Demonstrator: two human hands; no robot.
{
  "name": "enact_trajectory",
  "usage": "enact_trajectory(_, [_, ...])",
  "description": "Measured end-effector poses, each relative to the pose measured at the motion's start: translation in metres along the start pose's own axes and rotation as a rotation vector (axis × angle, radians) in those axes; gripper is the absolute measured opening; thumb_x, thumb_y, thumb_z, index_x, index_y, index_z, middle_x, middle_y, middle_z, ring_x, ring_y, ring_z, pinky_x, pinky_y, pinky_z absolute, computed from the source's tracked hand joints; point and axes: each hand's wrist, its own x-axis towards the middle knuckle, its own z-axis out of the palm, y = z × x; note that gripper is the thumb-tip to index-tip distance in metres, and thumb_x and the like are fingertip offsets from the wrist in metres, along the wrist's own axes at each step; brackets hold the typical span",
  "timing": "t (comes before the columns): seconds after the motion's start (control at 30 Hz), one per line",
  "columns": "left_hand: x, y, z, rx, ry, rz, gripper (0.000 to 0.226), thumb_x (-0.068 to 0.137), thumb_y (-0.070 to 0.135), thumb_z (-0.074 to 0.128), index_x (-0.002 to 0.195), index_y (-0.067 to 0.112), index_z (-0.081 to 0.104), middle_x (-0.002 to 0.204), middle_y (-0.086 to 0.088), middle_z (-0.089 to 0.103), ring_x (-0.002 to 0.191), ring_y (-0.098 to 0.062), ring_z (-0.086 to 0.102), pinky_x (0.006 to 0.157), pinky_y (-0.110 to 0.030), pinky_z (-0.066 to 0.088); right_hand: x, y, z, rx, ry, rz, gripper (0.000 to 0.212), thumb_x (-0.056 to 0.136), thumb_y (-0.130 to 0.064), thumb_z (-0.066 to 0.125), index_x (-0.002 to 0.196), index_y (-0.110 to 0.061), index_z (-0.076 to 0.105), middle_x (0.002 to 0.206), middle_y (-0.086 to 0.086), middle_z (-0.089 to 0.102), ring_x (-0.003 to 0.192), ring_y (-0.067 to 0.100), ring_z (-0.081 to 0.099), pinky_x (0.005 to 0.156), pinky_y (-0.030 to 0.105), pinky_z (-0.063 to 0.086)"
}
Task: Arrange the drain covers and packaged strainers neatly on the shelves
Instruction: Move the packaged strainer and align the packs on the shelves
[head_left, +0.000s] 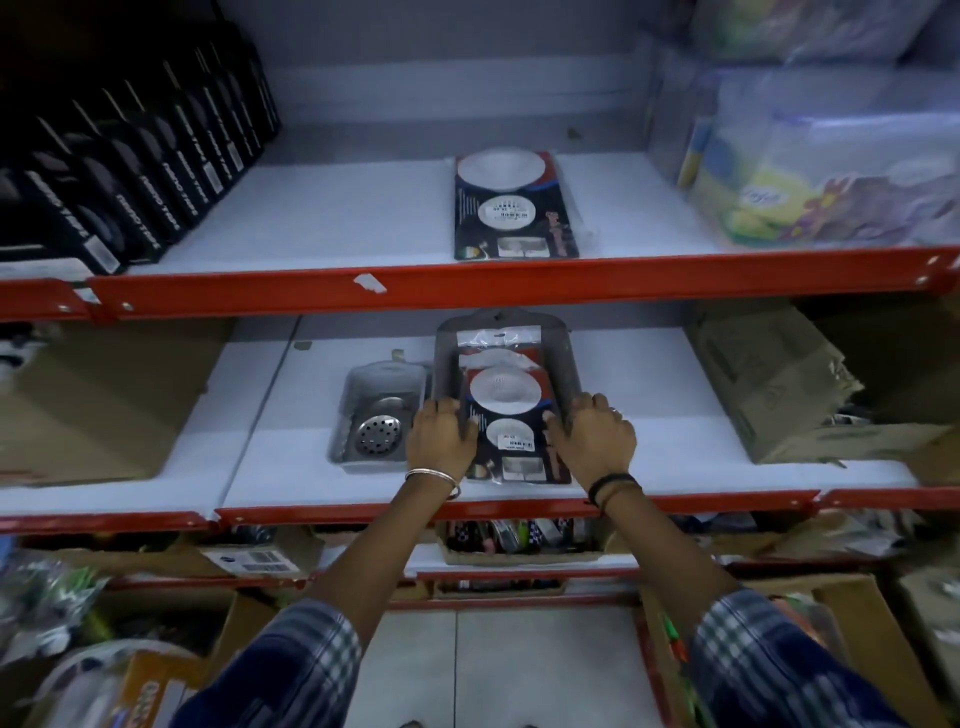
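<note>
On the middle shelf (675, 467) lies a grey tray (448, 358) holding packaged strainers (506, 410), dark cards with white round strainers. My left hand (439, 434) grips the tray's left side and my right hand (592, 434) grips its right side. Left of it, a smaller clear tray (353, 400) holds a round metal drain cover (378, 433). Another packaged strainer (511, 205) lies flat on the upper shelf (337, 218).
A row of black boxes (135, 171) fills the upper shelf's left. Clear plastic packs (831, 171) sit at its right. Cardboard boxes flank the middle shelf at left (98, 400) and right (779, 384). Red shelf rails (467, 286) front each level. Cartons crowd the floor.
</note>
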Motion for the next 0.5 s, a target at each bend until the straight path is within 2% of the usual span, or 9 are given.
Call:
enact_trajectory(0.1, [0.004,0.028,-0.054,-0.089,0.316,0.384,0.028,0.088,0.024,0.043,0.098,0.005,0.061,0.092,-0.013,0.063,0.084,-0.028,0.060,0.073,-0.031,0.046,0.008,-0.017,-0.059,0.243,0.377,-0.170,0.033,0.085,-0.042,0.057,0.090,-0.010,0.066,0.086,0.009,0.071,0.071,0.030,0.067,0.063,0.034,0.051])
enact_trajectory(0.17, [0.018,0.054,-0.093,-0.114,0.508,0.584,0.023,0.088,0.019,0.044,0.093,0.004,0.062,0.086,-0.010,0.063,0.076,-0.021,0.056,0.068,-0.023,0.040,0.023,-0.034,-0.105,0.412,0.585,-0.279,0.027,0.087,-0.038,0.056,0.085,-0.012,0.065,0.078,0.006,0.071,0.064,0.024,0.064,0.058,0.032,0.050])
enact_trajectory(0.2, [0.029,0.067,-0.111,-0.137,0.574,0.622,0.021,0.089,0.017,0.046,0.093,0.003,0.061,0.086,-0.011,0.063,0.076,-0.018,0.053,0.069,-0.019,0.037,0.034,-0.043,-0.125,0.470,0.652,-0.322,0.027,0.088,-0.036,0.054,0.085,-0.012,0.065,0.077,0.006,0.070,0.065,0.023,0.064,0.058,0.033,0.050])
enact_trajectory(0.27, [0.057,0.090,-0.139,-0.198,0.602,0.557,0.020,0.089,0.015,0.050,0.101,0.002,0.058,0.097,-0.014,0.061,0.086,-0.020,0.052,0.075,-0.019,0.036,0.061,-0.057,-0.153,0.515,0.699,-0.345,0.029,0.087,-0.034,0.051,0.089,-0.009,0.065,0.080,0.009,0.070,0.071,0.026,0.064,0.064,0.034,0.048])
enact_trajectory(0.3, [0.075,0.098,-0.147,-0.202,0.569,0.461,0.026,0.089,0.017,0.051,0.109,0.001,0.055,0.106,-0.017,0.058,0.096,-0.025,0.052,0.079,-0.024,0.039,0.078,-0.063,-0.161,0.487,0.644,-0.322,0.032,0.086,-0.034,0.051,0.095,-0.006,0.064,0.087,0.012,0.070,0.079,0.029,0.064,0.069,0.037,0.048])
enact_trajectory(0.37, [0.113,0.109,-0.158,-0.172,0.392,0.184,0.044,0.092,0.027,0.049,0.125,-0.003,0.044,0.125,-0.024,0.049,0.116,-0.037,0.045,0.094,-0.039,0.040,0.113,-0.071,-0.169,0.342,0.349,-0.218,0.045,0.088,-0.038,0.053,0.115,-0.002,0.056,0.111,0.020,0.065,0.103,0.037,0.060,0.085,0.042,0.047])
enact_trajectory(0.43, [0.137,0.114,-0.160,-0.167,0.111,-0.103,0.061,0.095,0.037,0.041,0.137,-0.006,0.030,0.139,-0.030,0.037,0.130,-0.042,0.034,0.106,-0.043,0.032,0.138,-0.078,-0.169,0.192,0.008,-0.095,0.061,0.090,-0.047,0.050,0.128,0.001,0.045,0.129,0.025,0.054,0.119,0.039,0.051,0.097,0.043,0.042])
enact_trajectory(0.5, [0.150,0.119,-0.157,-0.262,-0.054,-0.260,0.063,0.095,0.039,0.041,0.139,-0.005,0.030,0.143,-0.029,0.036,0.132,-0.041,0.037,0.109,-0.043,0.033,0.151,-0.086,-0.164,0.123,-0.140,-0.055,0.068,0.088,-0.053,0.049,0.131,0.000,0.041,0.136,0.024,0.049,0.125,0.038,0.046,0.103,0.043,0.038])
